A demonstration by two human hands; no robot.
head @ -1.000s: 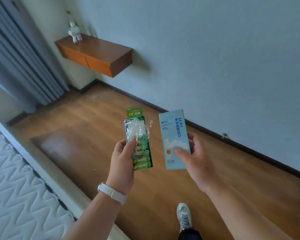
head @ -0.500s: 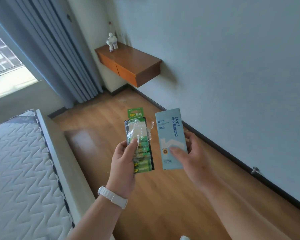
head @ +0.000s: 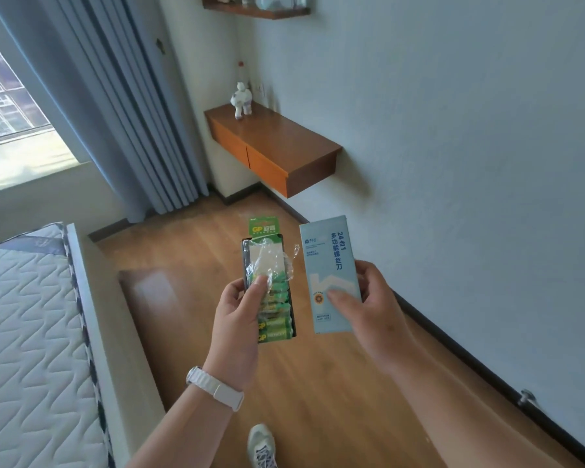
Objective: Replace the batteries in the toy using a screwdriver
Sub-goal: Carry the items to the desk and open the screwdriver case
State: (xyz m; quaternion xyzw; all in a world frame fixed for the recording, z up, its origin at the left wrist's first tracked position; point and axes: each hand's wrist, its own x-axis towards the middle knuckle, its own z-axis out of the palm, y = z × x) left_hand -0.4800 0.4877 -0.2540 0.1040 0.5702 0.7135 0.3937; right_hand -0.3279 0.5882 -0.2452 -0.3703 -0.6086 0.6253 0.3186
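Note:
My left hand (head: 237,319) grips a green battery pack (head: 271,295) upright in front of me, thumb on its torn clear wrap. Several green batteries lie stacked in its lower part. Beside it my right hand (head: 372,309) holds a pale blue screwdriver-set box (head: 328,265), thumb across the front, fingers behind. The two packs are close together but apart. A small white toy figure (head: 241,100) stands on the far end of a wall-mounted wooden shelf (head: 284,143), well beyond both hands.
A bed with a quilted mattress (head: 31,332) fills the left side. Blue-grey curtains (head: 122,106) hang by a window at the back left. A wood floor (head: 318,383) runs between bed and the wall on the right. My shoe (head: 261,447) shows at the bottom.
The view has swung up and towards the shelf, which now sits higher and nearer the centre, with the bed and window in sight. Both hands keep the same hold on their packs.

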